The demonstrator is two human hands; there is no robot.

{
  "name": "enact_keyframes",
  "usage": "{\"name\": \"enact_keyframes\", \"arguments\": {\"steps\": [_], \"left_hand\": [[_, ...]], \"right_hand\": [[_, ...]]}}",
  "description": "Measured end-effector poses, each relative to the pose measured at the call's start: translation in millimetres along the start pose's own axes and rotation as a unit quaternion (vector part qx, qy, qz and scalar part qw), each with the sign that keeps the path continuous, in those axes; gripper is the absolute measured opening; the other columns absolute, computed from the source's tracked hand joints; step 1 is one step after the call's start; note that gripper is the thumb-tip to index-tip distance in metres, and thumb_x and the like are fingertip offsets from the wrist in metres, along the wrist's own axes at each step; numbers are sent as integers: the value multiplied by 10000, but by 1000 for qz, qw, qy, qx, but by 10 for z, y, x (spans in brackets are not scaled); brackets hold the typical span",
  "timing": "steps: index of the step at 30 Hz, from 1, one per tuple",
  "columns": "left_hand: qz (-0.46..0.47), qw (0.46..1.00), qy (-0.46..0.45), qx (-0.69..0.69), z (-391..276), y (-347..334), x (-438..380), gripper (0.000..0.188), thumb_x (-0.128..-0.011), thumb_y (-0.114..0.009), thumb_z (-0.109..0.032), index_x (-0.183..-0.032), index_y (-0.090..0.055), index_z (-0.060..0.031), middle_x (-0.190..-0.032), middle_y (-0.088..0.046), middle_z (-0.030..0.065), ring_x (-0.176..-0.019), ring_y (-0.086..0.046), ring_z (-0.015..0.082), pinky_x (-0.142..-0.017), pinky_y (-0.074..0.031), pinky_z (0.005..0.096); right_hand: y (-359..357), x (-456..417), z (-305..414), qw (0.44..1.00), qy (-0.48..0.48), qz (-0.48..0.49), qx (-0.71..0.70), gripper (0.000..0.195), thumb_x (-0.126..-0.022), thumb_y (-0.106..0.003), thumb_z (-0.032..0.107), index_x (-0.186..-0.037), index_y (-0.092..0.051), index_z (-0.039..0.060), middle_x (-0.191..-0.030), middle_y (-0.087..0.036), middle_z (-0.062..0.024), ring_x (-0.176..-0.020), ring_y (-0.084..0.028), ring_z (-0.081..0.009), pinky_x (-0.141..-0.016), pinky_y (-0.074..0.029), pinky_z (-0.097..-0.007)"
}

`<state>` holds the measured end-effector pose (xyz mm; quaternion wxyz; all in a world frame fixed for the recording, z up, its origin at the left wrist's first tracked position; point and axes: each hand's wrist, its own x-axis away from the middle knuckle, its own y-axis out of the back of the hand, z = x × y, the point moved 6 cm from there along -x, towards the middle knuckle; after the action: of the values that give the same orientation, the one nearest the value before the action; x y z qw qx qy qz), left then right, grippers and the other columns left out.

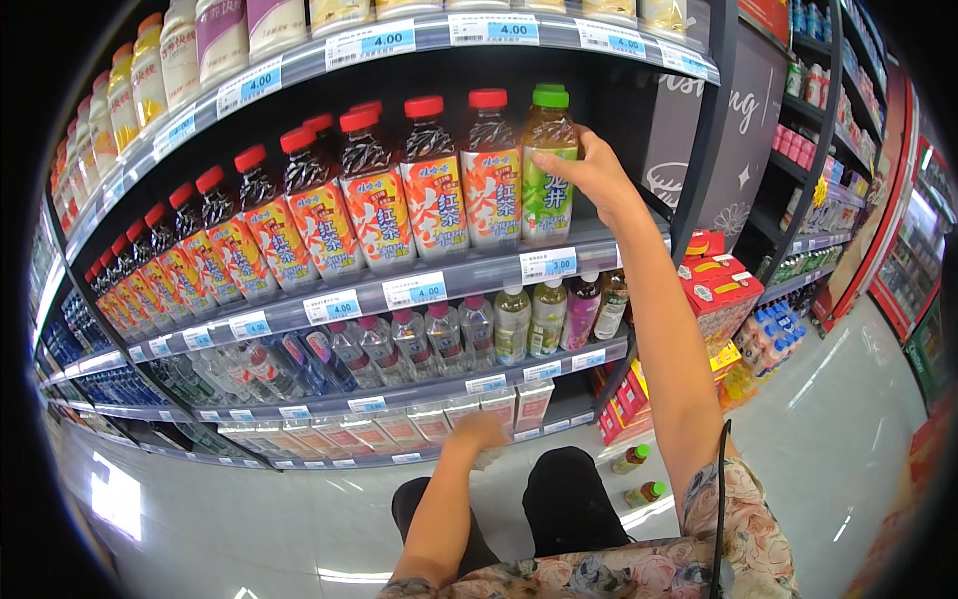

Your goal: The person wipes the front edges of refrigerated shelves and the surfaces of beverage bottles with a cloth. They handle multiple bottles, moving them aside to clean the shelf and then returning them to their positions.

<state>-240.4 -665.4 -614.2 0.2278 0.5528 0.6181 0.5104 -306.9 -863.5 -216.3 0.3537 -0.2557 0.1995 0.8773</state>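
My right hand (593, 171) is wrapped around the upper part of a green-capped tea bottle (550, 196), thumb in front and fingers at its right side. The bottle stands upright on the middle shelf (479, 262), at the right end of a row of red-capped black-tea bottles (434, 202). Another green cap shows just behind it. Lower down, my left hand (483, 434) is blurred in front of the boxed drinks (430, 425) on the bottom shelf. A pale, indistinct patch shows by its fingers, and I cannot tell whether it holds anything.
Two green-capped bottles (645, 493) stand on the floor by my right knee (572, 494). Red cartons (718, 288) are stacked beside the shelf end, near shrink-wrapped bottles (771, 329). Clear water bottles (408, 341) fill the shelf below; milk-drink bottles (179, 52) line the one above.
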Motion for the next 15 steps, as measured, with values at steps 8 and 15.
{"name": "enact_keyframes", "arguments": {"steps": [8, 15], "left_hand": [[-13, 1000, 13, 24, 52, -31, -52, 449, -722, -670, -413, -1007, -708, -68, -1032, -682, 191, -980, -645, 360, -858, -506, 444], [-7, 1000, 1, 4, -22, 41, -55, 450, -749, -686, -426, -1017, -700, -64, -1035, -680, 198, -984, -642, 364, -848, -505, 457]], "right_hand": [[188, -18, -86, 992, 52, -60, -99, 720, -651, -891, 200, -1196, -511, -77, -1081, -640, -165, -990, -627, -223, -895, -486, -334], [985, 536, 213, 952, 108, -184, -220, 484, -767, -819, 154, -1139, -556, -7, -1060, -646, -87, -958, -623, -165, -901, -476, -318]]}}
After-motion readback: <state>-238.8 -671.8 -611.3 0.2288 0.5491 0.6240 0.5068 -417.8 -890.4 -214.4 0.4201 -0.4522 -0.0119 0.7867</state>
